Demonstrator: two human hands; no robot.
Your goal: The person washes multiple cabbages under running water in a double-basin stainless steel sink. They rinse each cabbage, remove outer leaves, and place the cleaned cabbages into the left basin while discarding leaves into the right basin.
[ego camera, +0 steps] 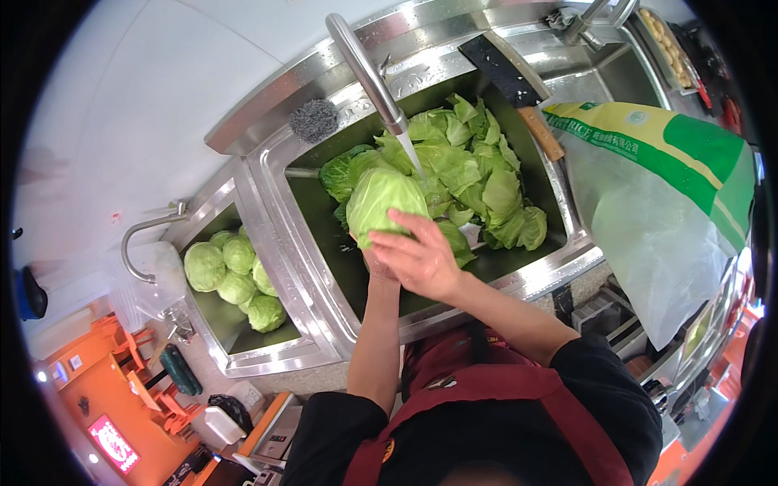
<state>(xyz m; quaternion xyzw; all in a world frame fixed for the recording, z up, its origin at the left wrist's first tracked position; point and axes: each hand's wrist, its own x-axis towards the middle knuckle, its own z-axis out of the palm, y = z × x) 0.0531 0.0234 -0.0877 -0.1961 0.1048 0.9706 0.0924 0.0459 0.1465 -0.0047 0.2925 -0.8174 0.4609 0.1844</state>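
My left hand (380,267) is under a pale green cabbage head (384,200) and supports it over the large steel sink (325,243). With spread fingers, my right hand (419,252) rests on the near right side of the same head. Water (410,155) runs from the steel faucet (368,76) just right of the cabbage. Loose cabbage leaves (450,161) are heaped in the sink behind and to the right of my hands. Part of my left hand is hidden by the cabbage and my right hand.
Several cabbages (234,264) lie in the left sink. A steel wool scrubber (313,120) sits on the back rim. A cleaver (510,85) with a wooden handle lies across the right corner. Beside it hangs a green and clear plastic bag (656,182). Another faucet (137,234) arches at left.
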